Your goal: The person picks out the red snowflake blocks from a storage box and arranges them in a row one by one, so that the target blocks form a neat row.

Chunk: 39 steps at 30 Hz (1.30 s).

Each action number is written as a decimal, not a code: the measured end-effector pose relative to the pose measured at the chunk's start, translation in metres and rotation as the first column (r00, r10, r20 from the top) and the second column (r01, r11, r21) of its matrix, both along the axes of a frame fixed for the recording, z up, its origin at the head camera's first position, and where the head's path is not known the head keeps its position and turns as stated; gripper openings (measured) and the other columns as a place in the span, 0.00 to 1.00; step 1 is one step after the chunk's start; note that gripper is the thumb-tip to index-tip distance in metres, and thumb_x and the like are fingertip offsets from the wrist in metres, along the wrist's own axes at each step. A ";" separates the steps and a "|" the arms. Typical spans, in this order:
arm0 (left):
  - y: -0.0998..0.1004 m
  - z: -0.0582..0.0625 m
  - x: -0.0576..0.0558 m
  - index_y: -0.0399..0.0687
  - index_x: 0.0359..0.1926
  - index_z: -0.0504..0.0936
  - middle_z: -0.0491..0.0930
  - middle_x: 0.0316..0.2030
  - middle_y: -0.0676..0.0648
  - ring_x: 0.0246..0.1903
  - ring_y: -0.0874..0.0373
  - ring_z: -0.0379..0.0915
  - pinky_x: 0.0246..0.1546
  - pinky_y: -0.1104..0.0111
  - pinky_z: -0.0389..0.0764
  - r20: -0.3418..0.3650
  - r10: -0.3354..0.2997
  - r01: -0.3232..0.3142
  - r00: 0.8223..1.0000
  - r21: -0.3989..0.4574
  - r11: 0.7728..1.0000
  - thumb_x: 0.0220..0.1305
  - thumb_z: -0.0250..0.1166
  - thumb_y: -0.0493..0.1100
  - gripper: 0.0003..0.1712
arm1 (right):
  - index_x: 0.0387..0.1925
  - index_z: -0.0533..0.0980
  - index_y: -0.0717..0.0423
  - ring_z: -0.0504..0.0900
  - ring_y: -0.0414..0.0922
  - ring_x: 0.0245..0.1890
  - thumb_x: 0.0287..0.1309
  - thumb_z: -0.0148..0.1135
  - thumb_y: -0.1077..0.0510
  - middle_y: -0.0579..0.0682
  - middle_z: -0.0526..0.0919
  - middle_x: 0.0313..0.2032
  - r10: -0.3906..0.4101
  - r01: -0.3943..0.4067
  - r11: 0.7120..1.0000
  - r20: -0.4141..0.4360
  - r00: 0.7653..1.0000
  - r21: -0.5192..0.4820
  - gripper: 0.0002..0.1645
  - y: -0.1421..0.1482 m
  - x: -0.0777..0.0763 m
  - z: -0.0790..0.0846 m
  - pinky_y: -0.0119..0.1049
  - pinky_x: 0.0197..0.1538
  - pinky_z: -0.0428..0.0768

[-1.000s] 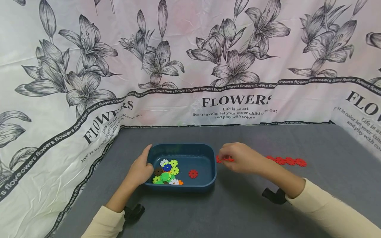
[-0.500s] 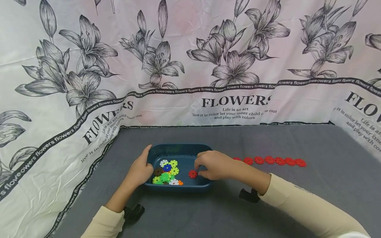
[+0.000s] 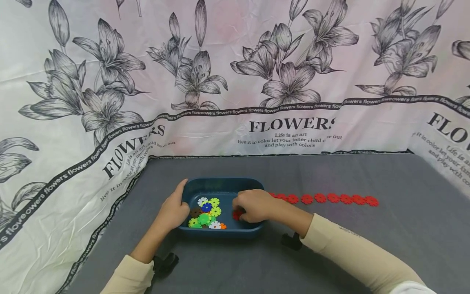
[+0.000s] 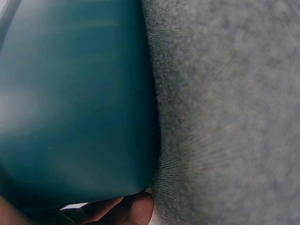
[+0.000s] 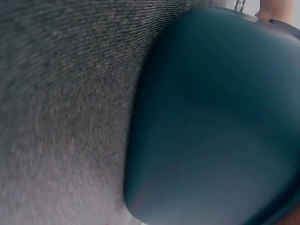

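Note:
A dark blue plastic bin point(image 3: 220, 232) stands on the grey cloth. My left hand point(image 3: 175, 209) grips its left end, with the index finger along the rim; in the left wrist view, fingertips point(image 4: 140, 208) curl against the outer wall. My right hand point(image 3: 258, 205) reaches over the right rim into the bin. Its thumb and fingers pinch a red snowflake disc point(image 3: 236, 214), partly hidden by the fingers. Outside the bin, a row of several red snowflake discs point(image 3: 320, 198) lies to the right. The bin wall point(image 5: 211, 117) fills much of the right wrist view.
A loose pile of green, yellow, white, blue, brown and orange snowflake discs point(image 3: 204, 218) lies in the bin's left half. Behind the grey table cloth point(image 3: 227, 265) hangs a white curtain point(image 3: 220, 134) with flower prints and lettering.
The right hand has left the row's left end and moved left into the bin, onto the lone red disc. More of the red row shows. The left hand and bin stay put.

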State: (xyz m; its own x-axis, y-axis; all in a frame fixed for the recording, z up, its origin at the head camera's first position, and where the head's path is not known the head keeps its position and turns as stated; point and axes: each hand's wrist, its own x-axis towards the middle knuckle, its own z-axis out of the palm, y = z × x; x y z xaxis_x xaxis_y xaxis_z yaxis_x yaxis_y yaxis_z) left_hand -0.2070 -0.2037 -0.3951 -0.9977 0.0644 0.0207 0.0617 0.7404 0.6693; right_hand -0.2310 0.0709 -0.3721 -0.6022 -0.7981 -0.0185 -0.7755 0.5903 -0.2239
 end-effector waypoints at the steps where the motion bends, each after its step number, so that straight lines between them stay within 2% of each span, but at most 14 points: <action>1: 0.000 0.000 0.000 0.45 0.80 0.45 0.60 0.14 0.50 0.12 0.59 0.49 0.17 0.64 0.58 0.001 -0.002 0.002 1.000 0.000 1.000 0.60 0.45 0.29 0.46 | 0.39 0.85 0.52 0.75 0.40 0.33 0.55 0.73 0.61 0.45 0.80 0.35 -0.006 0.006 1.000 0.004 1.000 0.002 0.09 -0.001 -0.001 0.000 0.35 0.36 0.77; 7: 0.001 0.001 0.000 0.45 0.80 0.45 0.60 0.14 0.50 0.12 0.59 0.49 0.17 0.65 0.58 0.003 -0.001 0.001 1.000 0.000 1.000 0.60 0.45 0.29 0.46 | 0.34 0.82 0.51 0.72 0.39 0.30 0.54 0.74 0.59 0.43 0.77 0.31 -0.052 0.051 0.998 0.038 0.998 0.030 0.07 -0.003 -0.003 0.000 0.34 0.33 0.74; 12: 0.000 0.001 0.000 0.44 0.80 0.45 0.60 0.14 0.49 0.13 0.58 0.50 0.17 0.64 0.59 -0.002 0.001 -0.001 1.000 -0.002 1.000 0.60 0.45 0.29 0.46 | 0.31 0.79 0.48 0.71 0.38 0.28 0.53 0.76 0.55 0.40 0.75 0.29 -0.078 0.073 0.995 0.076 0.994 0.070 0.10 -0.005 -0.004 0.001 0.34 0.32 0.73; 17: 0.000 0.000 -0.001 0.44 0.80 0.45 0.59 0.14 0.50 0.13 0.58 0.49 0.17 0.64 0.59 -0.003 0.002 -0.002 1.000 -0.001 1.000 0.60 0.45 0.29 0.46 | 0.31 0.78 0.47 0.72 0.37 0.28 0.52 0.76 0.53 0.39 0.76 0.28 -0.083 0.077 0.995 0.107 0.991 0.061 0.11 -0.005 -0.005 0.000 0.34 0.32 0.74; 23: 0.000 0.001 0.000 0.44 0.80 0.46 0.59 0.14 0.50 0.13 0.58 0.49 0.17 0.64 0.59 -0.005 0.003 -0.003 1.000 -0.001 1.000 0.59 0.46 0.29 0.46 | 0.33 0.77 0.45 0.73 0.37 0.27 0.53 0.76 0.55 0.38 0.76 0.26 -0.054 0.055 0.999 0.121 0.991 -0.004 0.13 -0.001 -0.003 -0.001 0.34 0.31 0.73; 28: 0.000 0.000 0.000 0.44 0.80 0.45 0.60 0.15 0.49 0.13 0.58 0.50 0.17 0.64 0.59 0.000 0.007 -0.007 1.000 -0.005 1.000 0.60 0.46 0.29 0.46 | 0.34 0.78 0.45 0.74 0.36 0.28 0.55 0.73 0.59 0.38 0.79 0.29 -0.010 0.020 0.997 0.117 0.993 -0.078 0.10 0.001 -0.003 -0.002 0.34 0.34 0.75; 34: -0.001 0.000 0.000 0.44 0.80 0.46 0.60 0.15 0.49 0.13 0.58 0.50 0.17 0.64 0.60 -0.002 0.006 -0.006 1.000 -0.004 1.000 0.60 0.45 0.29 0.46 | 0.35 0.82 0.51 0.78 0.37 0.32 0.59 0.67 0.66 0.42 0.83 0.32 0.051 -0.017 0.975 0.151 0.987 -0.220 0.07 0.005 -0.008 -0.006 0.34 0.39 0.78; 39: -0.001 -0.001 -0.001 0.44 0.80 0.46 0.60 0.15 0.49 0.13 0.58 0.50 0.18 0.63 0.61 -0.006 -0.001 0.001 1.000 -0.001 1.000 0.60 0.46 0.29 0.45 | 0.34 0.84 0.54 0.79 0.36 0.31 0.60 0.65 0.67 0.43 0.85 0.32 0.085 -0.029 0.957 0.184 0.979 -0.290 0.06 0.007 -0.011 -0.005 0.31 0.39 0.79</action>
